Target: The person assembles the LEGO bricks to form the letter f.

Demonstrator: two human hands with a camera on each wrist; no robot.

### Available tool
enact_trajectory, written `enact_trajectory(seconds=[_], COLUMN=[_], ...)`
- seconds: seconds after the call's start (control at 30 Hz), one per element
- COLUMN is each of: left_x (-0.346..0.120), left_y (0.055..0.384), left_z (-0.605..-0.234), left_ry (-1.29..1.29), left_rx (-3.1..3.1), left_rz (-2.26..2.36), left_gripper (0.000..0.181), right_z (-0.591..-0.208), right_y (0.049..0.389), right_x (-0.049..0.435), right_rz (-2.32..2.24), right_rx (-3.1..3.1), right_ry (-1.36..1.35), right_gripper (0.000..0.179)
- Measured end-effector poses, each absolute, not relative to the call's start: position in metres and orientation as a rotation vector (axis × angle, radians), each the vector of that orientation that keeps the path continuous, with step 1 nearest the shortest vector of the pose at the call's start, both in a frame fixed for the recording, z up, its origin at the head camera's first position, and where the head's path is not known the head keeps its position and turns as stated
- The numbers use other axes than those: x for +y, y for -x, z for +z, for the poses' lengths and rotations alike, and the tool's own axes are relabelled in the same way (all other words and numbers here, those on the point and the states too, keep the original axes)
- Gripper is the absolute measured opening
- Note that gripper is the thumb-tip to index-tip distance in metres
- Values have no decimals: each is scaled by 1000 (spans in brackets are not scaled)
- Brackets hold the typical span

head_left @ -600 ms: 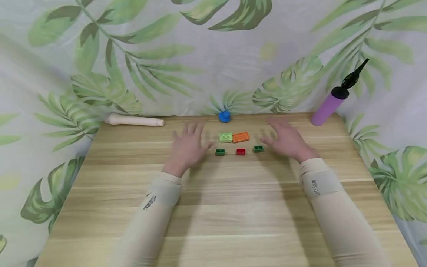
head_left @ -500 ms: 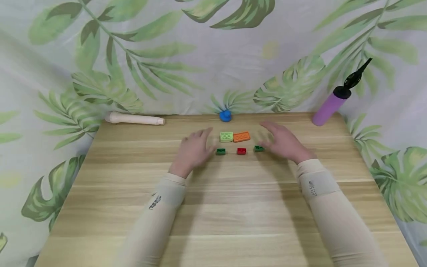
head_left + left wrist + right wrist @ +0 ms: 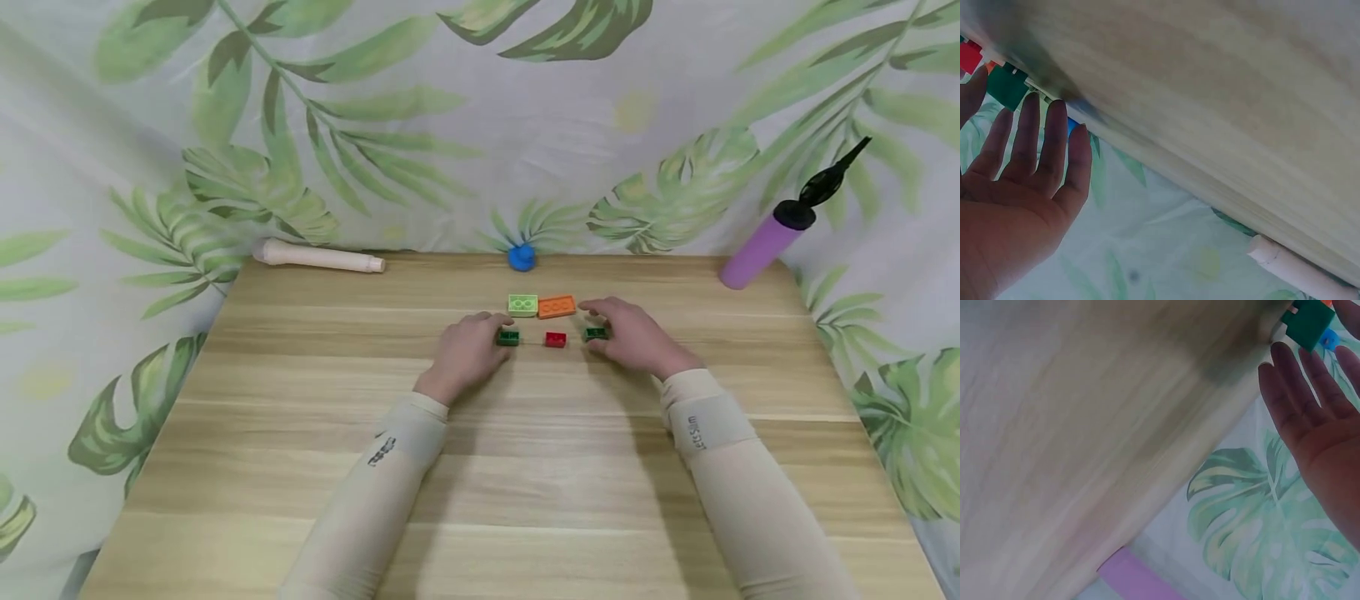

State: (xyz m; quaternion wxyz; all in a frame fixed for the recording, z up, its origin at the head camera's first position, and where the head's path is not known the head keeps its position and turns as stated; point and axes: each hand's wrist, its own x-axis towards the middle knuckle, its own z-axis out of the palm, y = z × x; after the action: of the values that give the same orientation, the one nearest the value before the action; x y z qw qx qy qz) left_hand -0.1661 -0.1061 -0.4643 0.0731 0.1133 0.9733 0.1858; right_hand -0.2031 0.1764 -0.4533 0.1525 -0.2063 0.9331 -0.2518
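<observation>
In the head view my left hand (image 3: 471, 348) lies beside the left dark green toy brick (image 3: 507, 337), thumb and fingertips spread around its left side. The left wrist view has that green brick (image 3: 1007, 86) between the thumb and the rather straight fingers (image 3: 1054, 140). On the other side, my right hand (image 3: 633, 335) reaches around the right dark green brick (image 3: 596, 333), fingers loosely bent. The right wrist view shows this green brick (image 3: 1307, 325) just beyond the long fingers (image 3: 1291, 394). Between the two green bricks sits a red brick (image 3: 555, 340).
Behind the row lie a light green brick (image 3: 522, 305) and an orange brick (image 3: 557, 307), side by side. A blue toy duck (image 3: 521, 257), a pale microphone-shaped stick (image 3: 322, 256) and a purple hand pump (image 3: 761, 250) are along the table's (image 3: 525, 467) back edge.
Both hands have come inward and down to the two dark green bricks, their fingers less spread than before. The bricks keep their layout; the head view has shifted slightly.
</observation>
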Motion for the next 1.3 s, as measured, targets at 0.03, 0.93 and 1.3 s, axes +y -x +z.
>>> enact_trajectory(seconds=[0.03,0.93,1.3], left_x=[-106,-132,-153], left_y=[166,143,140], left_z=[-464,-461,-442], left_ry=[-340,-350,-403], left_rx=[2927,2933,2840], left_rz=[547,655,1143], left_gripper=[48,20,41], right_z=[-454,-460,-436], right_y=[203,192,183], right_x=[175,170,176], right_rz=[-724,-687,-832], right_rx=[2672,2708,2804], right_ry=[592,590,700], right_gripper=[63,42,36])
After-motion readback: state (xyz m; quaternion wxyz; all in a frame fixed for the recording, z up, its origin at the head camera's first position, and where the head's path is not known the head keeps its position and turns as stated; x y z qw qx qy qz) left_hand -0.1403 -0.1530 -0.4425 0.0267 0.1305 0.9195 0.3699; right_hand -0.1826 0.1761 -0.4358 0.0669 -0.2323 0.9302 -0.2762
